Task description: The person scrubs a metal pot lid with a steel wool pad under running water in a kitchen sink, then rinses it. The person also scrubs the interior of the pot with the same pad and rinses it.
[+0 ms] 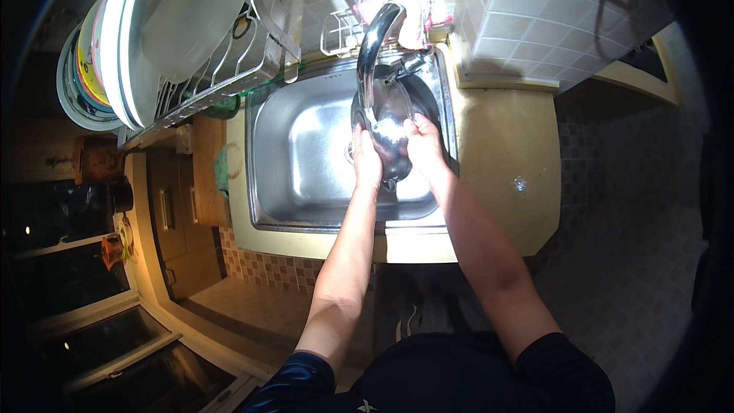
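Observation:
Between my two hands is a dark, shiny, rounded vessel or lid, held inside the stainless steel sink; its exact kind cannot be told. My left hand grips its left side, near the drain. On its right side, my right hand has its fingers at the rim. The chrome faucet arches over it, with its spout end just above the vessel, and water seems to fall onto it. A small loop or knob shows at the vessel's near end.
A metal dish rack with several plates overhangs the sink's left side. Behind the faucet hang a white cloth and a wire basket. A tiled wall rises at the back right. The yellowish counter borders the sink on the right.

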`<act>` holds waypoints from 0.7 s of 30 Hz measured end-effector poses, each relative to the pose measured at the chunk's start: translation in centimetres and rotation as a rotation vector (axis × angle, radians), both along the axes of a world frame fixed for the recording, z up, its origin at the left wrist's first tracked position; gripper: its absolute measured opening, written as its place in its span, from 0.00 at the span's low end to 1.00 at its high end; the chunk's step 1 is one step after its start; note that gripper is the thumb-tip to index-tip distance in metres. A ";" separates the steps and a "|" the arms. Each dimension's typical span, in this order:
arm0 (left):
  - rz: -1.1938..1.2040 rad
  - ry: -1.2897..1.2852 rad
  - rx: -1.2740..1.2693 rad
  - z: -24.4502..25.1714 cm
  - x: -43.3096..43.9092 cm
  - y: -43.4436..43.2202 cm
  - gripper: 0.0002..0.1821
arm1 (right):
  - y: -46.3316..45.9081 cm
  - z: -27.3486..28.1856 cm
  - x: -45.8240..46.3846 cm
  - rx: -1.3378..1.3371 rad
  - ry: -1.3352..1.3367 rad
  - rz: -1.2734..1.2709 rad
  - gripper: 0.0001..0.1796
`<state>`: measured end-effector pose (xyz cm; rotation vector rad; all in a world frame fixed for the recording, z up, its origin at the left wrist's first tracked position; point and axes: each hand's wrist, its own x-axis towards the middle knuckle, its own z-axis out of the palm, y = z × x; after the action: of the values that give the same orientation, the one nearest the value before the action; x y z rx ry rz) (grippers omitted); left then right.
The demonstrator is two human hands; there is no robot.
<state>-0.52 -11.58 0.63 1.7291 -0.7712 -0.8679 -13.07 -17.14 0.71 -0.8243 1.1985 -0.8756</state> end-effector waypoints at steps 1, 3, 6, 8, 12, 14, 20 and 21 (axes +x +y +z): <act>-0.099 0.049 -0.056 0.4 -0.5 -0.4 0.37 | 0.0 -0.4 0.3 -0.022 0.090 -0.026 0.11; -0.250 -0.375 -0.013 0.8 -1.3 -1.2 0.38 | 0.4 -0.9 0.3 -0.075 0.136 -0.280 0.11; -0.476 -0.495 0.011 0.4 0.1 -2.0 0.36 | 1.2 -0.8 -1.6 0.247 -0.234 -0.328 0.09; -0.589 -0.485 0.025 -0.3 2.3 -2.3 0.35 | 1.6 -0.3 -3.1 0.284 -0.352 -0.392 0.09; -0.366 0.113 0.063 -0.9 5.9 -1.2 0.31 | 2.3 1.0 -4.5 0.324 -0.276 -0.398 0.13; -0.021 0.599 0.216 -0.6 5.8 0.4 0.28 | 2.6 1.3 -4.3 0.342 -0.300 -0.414 0.12; 0.092 -0.031 0.082 0.3 1.3 0.6 0.26 | 3.0 0.1 -2.4 0.289 -0.429 -0.430 0.11; -0.147 -0.645 0.151 0.6 0.7 0.4 0.28 | 2.9 -0.4 -2.1 0.282 -0.430 -0.427 0.11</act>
<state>0.16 -11.14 1.22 2.1377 -1.2933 -0.4587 -15.15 -14.26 0.28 -0.1335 1.0913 -1.1291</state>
